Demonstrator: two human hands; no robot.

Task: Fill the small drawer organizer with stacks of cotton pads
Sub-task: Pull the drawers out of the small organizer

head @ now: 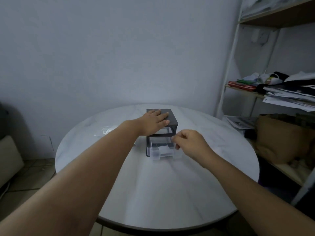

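Note:
A small drawer organizer (pixel 172 116) with a dark grey frame stands near the far middle of the round white table (pixel 153 193). Its lower clear drawer (pixel 159 153) is pulled out toward me, with white cotton pads (pixel 163 149) lying inside. My left hand (pixel 154 121) lies flat on the organizer's top, fingers straight. My right hand (pixel 189 143) hovers at the drawer's right side with fingers curled; a small pale thing seems pinched at its fingertips, too blurred to name.
A crumpled clear plastic bag (pixel 106 130) lies on the table left of the organizer. A white metal shelf (pixel 272 92) with papers, bags and a brown sack stands close on the right. The wall is behind the table, a dark seat at far left.

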